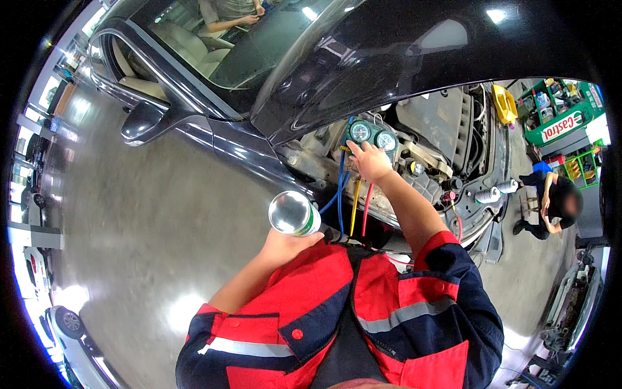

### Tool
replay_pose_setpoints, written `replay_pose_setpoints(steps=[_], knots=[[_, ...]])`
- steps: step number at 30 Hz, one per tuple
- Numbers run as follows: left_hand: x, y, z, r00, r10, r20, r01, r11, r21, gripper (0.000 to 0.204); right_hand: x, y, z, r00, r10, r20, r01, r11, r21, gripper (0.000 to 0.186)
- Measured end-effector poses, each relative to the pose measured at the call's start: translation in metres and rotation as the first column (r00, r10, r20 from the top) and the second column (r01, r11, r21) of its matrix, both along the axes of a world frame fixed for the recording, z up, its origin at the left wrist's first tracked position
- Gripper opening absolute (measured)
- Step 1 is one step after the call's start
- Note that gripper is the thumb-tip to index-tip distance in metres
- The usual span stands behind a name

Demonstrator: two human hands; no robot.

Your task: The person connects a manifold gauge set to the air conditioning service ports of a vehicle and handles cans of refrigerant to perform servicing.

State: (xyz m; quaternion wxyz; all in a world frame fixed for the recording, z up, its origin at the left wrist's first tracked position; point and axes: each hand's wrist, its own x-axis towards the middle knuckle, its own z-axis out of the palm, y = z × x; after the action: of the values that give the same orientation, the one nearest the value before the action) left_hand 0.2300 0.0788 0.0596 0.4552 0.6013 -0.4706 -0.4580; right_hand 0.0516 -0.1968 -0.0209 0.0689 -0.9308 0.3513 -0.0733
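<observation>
A metal can (291,212) with a bare silver end and a white-and-green side is gripped in my left hand (284,247), in front of my chest. My right hand (372,162) reaches into the engine bay. Its fingers stretch out against the lower left of a manifold gauge set (370,134) with two round dials. Blue (341,191), yellow (354,204) and red (367,207) hoses hang below the gauges. My right fingertips are close to the blue and yellow fittings; the exact contact is partly hidden.
A dark car with a raised hood (414,58) stands ahead; its side mirror (144,122) juts out at left. Two cans (487,194) sit at the bay's front edge. A yellow container (504,104) stands beyond. Another person (547,201) is at right, near a green tool cart (564,123).
</observation>
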Motion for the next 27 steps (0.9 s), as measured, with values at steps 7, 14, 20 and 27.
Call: replay_pose_setpoints(steps=[7, 14, 20, 27], knots=[[-0.007, -0.002, 0.003, 0.998, -0.03, 0.047, 0.031, 0.999, -0.036, 0.055, -0.004, -0.006, -0.005, 0.999, 0.049, -0.018, -0.048, 0.999, 0.022, 0.04], [-0.009, -0.001, 0.01, 0.998, -0.014, 0.055, 0.016, 0.999, -0.031, 0.055, -0.006, -0.006, -0.011, 0.995, 0.069, 0.076, -0.065, 0.997, -0.05, 0.035], [-0.005, -0.002, 0.017, 0.991, -0.073, 0.11, 0.078, 0.996, -0.036, 0.05, -0.004, -0.006, -0.019, 0.995, 0.056, 0.087, -0.046, 0.992, -0.114, 0.035], [-0.012, -0.001, 0.025, 0.982, -0.131, 0.134, 0.129, 0.991, 0.019, 0.059, -0.012, 0.002, -0.006, 0.999, -0.012, 0.032, 0.016, 0.992, -0.124, 0.047]])
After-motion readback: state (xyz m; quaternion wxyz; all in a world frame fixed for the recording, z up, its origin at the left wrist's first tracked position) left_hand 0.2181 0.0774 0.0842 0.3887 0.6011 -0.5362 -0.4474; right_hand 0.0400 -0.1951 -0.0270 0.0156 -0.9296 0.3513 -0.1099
